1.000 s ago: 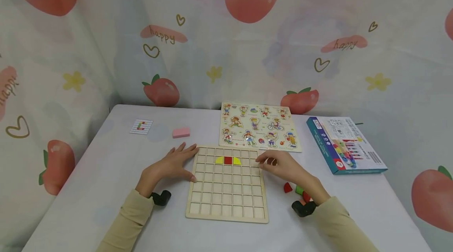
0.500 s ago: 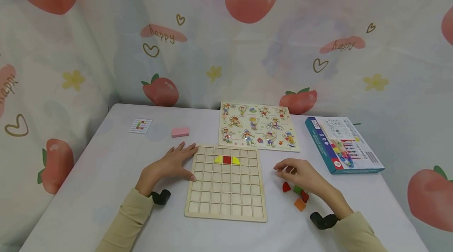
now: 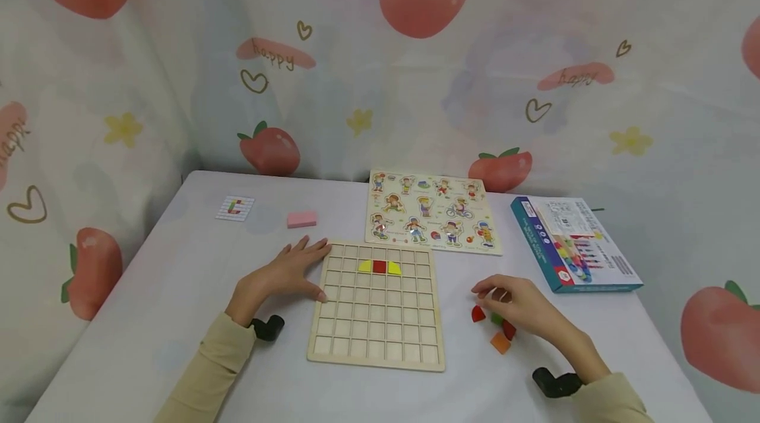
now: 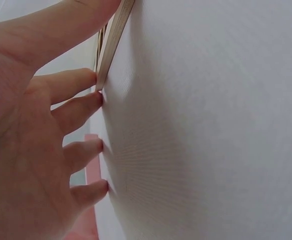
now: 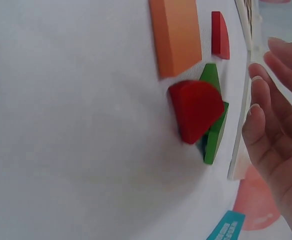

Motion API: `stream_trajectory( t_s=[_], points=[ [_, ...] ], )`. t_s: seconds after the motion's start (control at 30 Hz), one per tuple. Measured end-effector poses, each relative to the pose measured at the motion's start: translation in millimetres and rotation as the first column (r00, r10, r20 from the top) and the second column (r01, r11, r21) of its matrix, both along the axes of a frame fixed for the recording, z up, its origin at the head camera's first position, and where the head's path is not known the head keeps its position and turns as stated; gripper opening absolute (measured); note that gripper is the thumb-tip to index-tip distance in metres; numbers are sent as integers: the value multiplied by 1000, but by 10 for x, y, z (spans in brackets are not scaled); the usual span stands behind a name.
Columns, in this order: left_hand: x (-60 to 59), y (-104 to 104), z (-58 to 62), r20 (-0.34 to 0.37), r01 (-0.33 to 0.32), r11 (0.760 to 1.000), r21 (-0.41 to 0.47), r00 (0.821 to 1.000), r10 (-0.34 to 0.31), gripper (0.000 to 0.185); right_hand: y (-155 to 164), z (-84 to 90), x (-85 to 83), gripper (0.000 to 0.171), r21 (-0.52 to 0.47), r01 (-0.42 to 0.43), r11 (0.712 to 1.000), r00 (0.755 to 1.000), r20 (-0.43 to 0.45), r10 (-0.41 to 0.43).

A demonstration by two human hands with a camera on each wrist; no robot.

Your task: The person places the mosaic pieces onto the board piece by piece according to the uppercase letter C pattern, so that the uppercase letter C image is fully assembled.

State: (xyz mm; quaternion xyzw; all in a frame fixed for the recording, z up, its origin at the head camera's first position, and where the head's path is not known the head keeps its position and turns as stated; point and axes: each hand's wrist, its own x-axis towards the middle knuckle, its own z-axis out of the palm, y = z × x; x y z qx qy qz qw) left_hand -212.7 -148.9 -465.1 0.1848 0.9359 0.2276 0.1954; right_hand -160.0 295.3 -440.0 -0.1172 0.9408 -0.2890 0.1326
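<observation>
Fingers: right hand [image 3: 519, 307] loosely curled over the loose pieces [image 3: 495, 327], nothing grasped yet.
Left hand [image 3: 285, 274]: laid flat, bracing the grid board [image 3: 377, 307].
Advice: one piece should be pinched cleanly, neighbours left undisturbed.

We've got a wooden grid board [image 3: 376, 317] lying flat, with a yellow, red, yellow row of pieces [image 3: 379, 267] seated near its far edge. Just right of it sits a loose cluster: an orange block [image 5: 176, 35], two red quarter-round pieces [image 5: 196, 110] and a green piece [image 5: 214, 135] tucked under one.
</observation>
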Motion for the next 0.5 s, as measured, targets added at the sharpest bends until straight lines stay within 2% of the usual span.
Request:
stream_trajectory(
  t_s=[0.5],
  points=[
    [21, 8, 18, -4, -4, 1000, 9, 1000, 4, 104, 169, -6, 126, 23, 4, 84, 996, 996, 32, -84]
  ],
)
